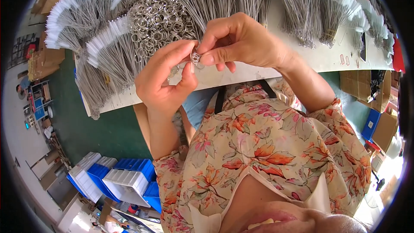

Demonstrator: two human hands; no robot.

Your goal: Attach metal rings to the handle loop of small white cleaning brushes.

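My left hand and my right hand meet above the near edge of the table. Between their fingertips is a small shiny metal split ring, which seems to carry several small wire loops. My left thumb and fingers pinch it from the left, and my right thumb and forefinger press on it from the right. Fingers hide part of the ring. Just beyond my left hand lies a large heap of silvery split rings. More rings show behind the fingers of my left hand.
Bundles of wire-handled brushes with white bristles lie on both sides of the heap, with more bundles at the right on the white table. Blue and white plastic bins stand at lower left. A cardboard box is at right.
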